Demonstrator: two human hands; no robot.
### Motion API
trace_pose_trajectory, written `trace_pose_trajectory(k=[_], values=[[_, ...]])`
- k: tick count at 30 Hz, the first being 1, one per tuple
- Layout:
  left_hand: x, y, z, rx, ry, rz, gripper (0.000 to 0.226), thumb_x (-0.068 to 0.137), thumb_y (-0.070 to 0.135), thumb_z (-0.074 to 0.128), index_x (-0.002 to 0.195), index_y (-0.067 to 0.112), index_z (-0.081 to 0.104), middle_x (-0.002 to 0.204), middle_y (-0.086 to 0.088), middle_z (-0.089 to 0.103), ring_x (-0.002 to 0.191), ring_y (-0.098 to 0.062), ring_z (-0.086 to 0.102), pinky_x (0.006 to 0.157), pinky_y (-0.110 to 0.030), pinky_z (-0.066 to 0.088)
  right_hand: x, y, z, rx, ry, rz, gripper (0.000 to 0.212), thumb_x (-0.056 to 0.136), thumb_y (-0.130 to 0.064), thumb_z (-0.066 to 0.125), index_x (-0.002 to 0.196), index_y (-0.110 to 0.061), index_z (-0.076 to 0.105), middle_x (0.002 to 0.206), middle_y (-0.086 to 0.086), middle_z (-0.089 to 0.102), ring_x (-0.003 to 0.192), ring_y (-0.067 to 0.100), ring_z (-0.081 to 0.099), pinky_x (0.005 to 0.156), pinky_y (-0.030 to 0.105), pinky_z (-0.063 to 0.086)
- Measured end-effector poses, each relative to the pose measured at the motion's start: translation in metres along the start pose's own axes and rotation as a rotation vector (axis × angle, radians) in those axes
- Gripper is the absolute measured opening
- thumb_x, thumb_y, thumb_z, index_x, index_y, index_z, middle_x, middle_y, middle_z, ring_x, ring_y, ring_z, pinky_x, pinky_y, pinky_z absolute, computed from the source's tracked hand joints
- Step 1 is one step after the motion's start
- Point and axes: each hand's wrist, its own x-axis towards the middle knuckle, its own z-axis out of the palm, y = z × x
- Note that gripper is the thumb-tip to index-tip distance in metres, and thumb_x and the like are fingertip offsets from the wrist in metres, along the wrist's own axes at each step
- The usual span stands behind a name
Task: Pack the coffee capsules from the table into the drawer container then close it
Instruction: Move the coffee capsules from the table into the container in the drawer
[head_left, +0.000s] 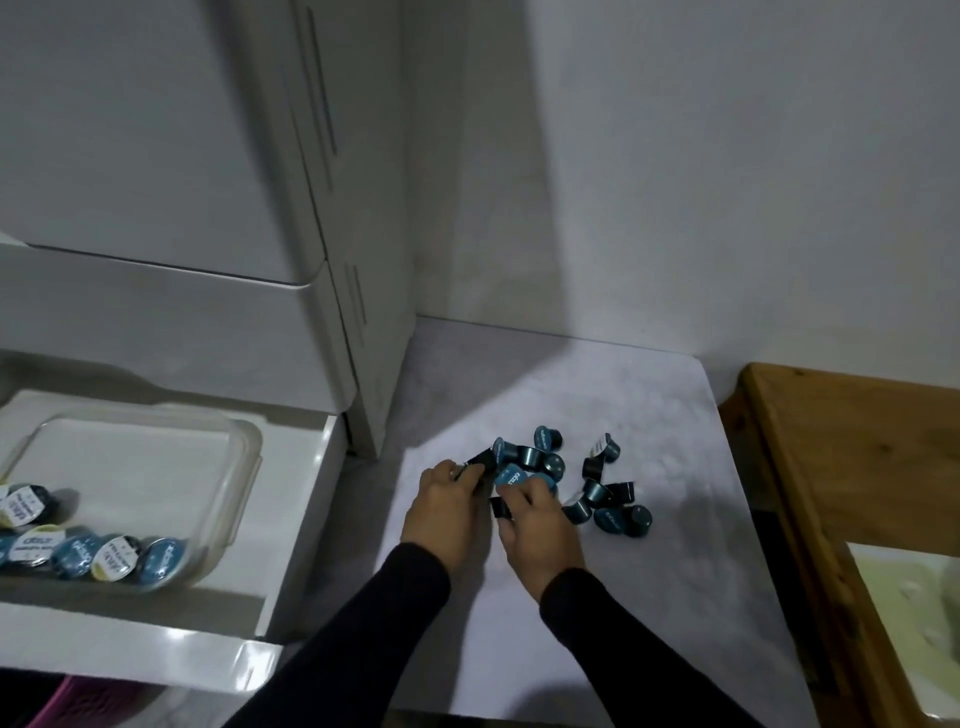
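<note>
Both hands are in the capsule pile (571, 483) on the white desk (675, 571): left hand (447, 506) fingers curled round a dark capsule (480, 460), right hand (537, 525) gripping a blue one (511, 478). Open drawer (306, 499) left, clear container (228, 467) inside holding more capsules.

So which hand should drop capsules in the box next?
Left. The left hand already holds a dark capsule and is nearer the clear container in the open drawer. The right hand sits farther right, gathering from the pile.
</note>
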Motion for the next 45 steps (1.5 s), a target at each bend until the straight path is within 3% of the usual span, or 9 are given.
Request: trace_pose_trajectory(k=[7, 10, 14, 20, 24, 30, 34, 42, 45], values=[[-0.014, -0.008, 0.008, -0.108, 0.059, -0.058, 0.013, 0.084, 0.023, 0.058, 0.097, 0.022, 0.059, 0.086, 0.004, 0.055, 0.092, -0.017, 0.05, 0.069, -0.024, 0.037, -0.01, 0.008, 0.012, 0.205, 0.1, -0.005, 0.03, 0.071, 0.005, 0.06, 0.097, -0.011, 0.063, 0.109, 0.009, 0.053, 0.09, 0.017, 0.055, 0.077, 0.014, 0.04], [-0.026, -0.007, 0.008, -0.195, 0.1, -0.135, 0.012, 0.083, 0.034, 0.058, 0.094, 0.03, 0.06, 0.087, 0.011, 0.058, 0.086, -0.009, 0.051, 0.072, -0.021, 0.04, -0.02, 0.015, 0.016, 0.371, 0.147, 0.029, 0.019, 0.073, -0.001, 0.066, 0.089, -0.011, 0.065, 0.104, 0.007, 0.052, 0.088, 0.008, 0.051, 0.082, 0.007, 0.041], [-0.037, -0.004, 0.005, -0.306, 0.143, -0.233, 0.009, 0.078, 0.03, 0.058, 0.084, 0.033, 0.063, 0.082, 0.015, 0.065, 0.086, -0.004, 0.058, 0.075, -0.021, 0.048, -0.016, 0.014, 0.015, 0.517, 0.106, 0.203, 0.009, 0.077, -0.006, 0.069, 0.084, -0.011, 0.067, 0.096, 0.004, 0.053, 0.082, 0.016, 0.057, 0.078, 0.025, 0.052], [-0.041, -0.007, -0.001, -0.496, 0.134, -0.303, 0.033, 0.079, 0.003, 0.063, 0.077, 0.035, 0.069, 0.08, 0.025, 0.068, 0.08, 0.018, 0.06, 0.069, 0.005, 0.037, -0.005, 0.014, 0.009, 0.782, 0.056, 0.396, 0.028, 0.078, 0.0, 0.067, 0.067, -0.026, 0.064, 0.087, 0.008, 0.069, 0.075, 0.012, 0.065, 0.067, 0.006, 0.048], [-0.042, -0.001, -0.01, -0.557, 0.156, -0.331, 0.031, 0.081, -0.003, 0.058, 0.077, 0.024, 0.072, 0.074, 0.019, 0.068, 0.068, 0.02, 0.058, 0.064, 0.004, 0.041, -0.006, 0.014, 0.004, 0.879, 0.053, 0.431, 0.025, 0.078, 0.004, 0.065, 0.073, -0.019, 0.068, 0.082, 0.008, 0.071, 0.079, 0.019, 0.067, 0.077, 0.026, 0.054], [-0.041, 0.007, -0.035, -0.587, 0.156, -0.271, 0.033, 0.085, 0.003, 0.058, 0.076, 0.032, 0.073, 0.078, 0.016, 0.072, 0.07, 0.014, 0.062, 0.065, 0.003, 0.041, -0.003, 0.008, -0.036, 0.853, 0.106, 0.312, 0.018, 0.08, 0.005, 0.062, 0.083, -0.008, 0.073, 0.078, 0.003, 0.071, 0.066, -0.002, 0.065, 0.066, 0.011, 0.051], [-0.04, 0.018, -0.075, -0.615, 0.15, -0.165, 0.034, 0.086, 0.005, 0.058, 0.076, 0.034, 0.074, 0.077, 0.013, 0.074, 0.072, -0.01, 0.067, 0.069, -0.018, 0.05, 0.004, -0.015, -0.082, 0.9, 0.09, 0.212, 0.021, 0.081, 0.01, 0.059, 0.082, -0.007, 0.072, 0.072, -0.005, 0.068, 0.058, -0.009, 0.062, 0.058, 0.005, 0.047], [-0.045, -0.008, -0.193, -0.504, 0.095, 0.023, 0.03, 0.086, 0.004, 0.059, 0.079, 0.028, 0.076, 0.077, 0.014, 0.075, 0.074, -0.003, 0.068, 0.07, -0.013, 0.05, 0.012, -0.103, -0.126, 0.847, 0.0, 0.007, 0.026, 0.079, 0.002, 0.062, 0.074, -0.021, 0.074, 0.059, -0.014, 0.068, 0.052, -0.004, 0.057, 0.052, 0.008, 0.042], [-0.045, -0.043, -0.232, -0.371, 0.034, 0.045, 0.027, 0.087, 0.006, 0.059, 0.082, 0.027, 0.076, 0.073, 0.012, 0.074, 0.07, -0.001, 0.066, 0.067, -0.012, 0.046, 0.015, -0.143, -0.118, 0.815, -0.062, -0.066, 0.028, 0.079, 0.0, 0.064, 0.073, -0.026, 0.074, 0.068, -0.008, 0.072, 0.063, 0.005, 0.062, 0.063, 0.015, 0.05]])
